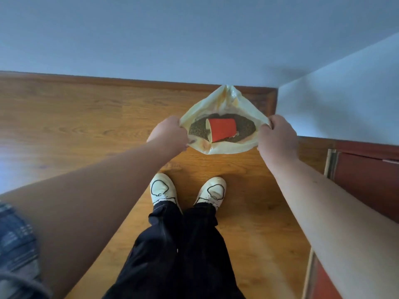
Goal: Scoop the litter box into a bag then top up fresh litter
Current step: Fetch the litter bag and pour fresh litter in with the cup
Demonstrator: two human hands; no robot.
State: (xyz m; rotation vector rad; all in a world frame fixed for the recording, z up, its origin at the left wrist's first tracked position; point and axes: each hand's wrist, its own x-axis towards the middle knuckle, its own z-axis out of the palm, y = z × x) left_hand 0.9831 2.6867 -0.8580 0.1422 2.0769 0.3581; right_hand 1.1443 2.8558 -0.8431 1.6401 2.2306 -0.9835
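A pale yellow plastic bag hangs open in front of me, above the wooden floor. My left hand grips the bag's left rim and my right hand grips its right rim, pulling the mouth wide. Inside lies dark grey-brown litter. A red paper cup lies on its side on the litter, its mouth turned left. No litter box is in view.
I stand on a wooden floor, my white shoes just below the bag. A pale wall with a brown skirting board runs behind it and forms a corner at right. Dark red furniture stands at the right.
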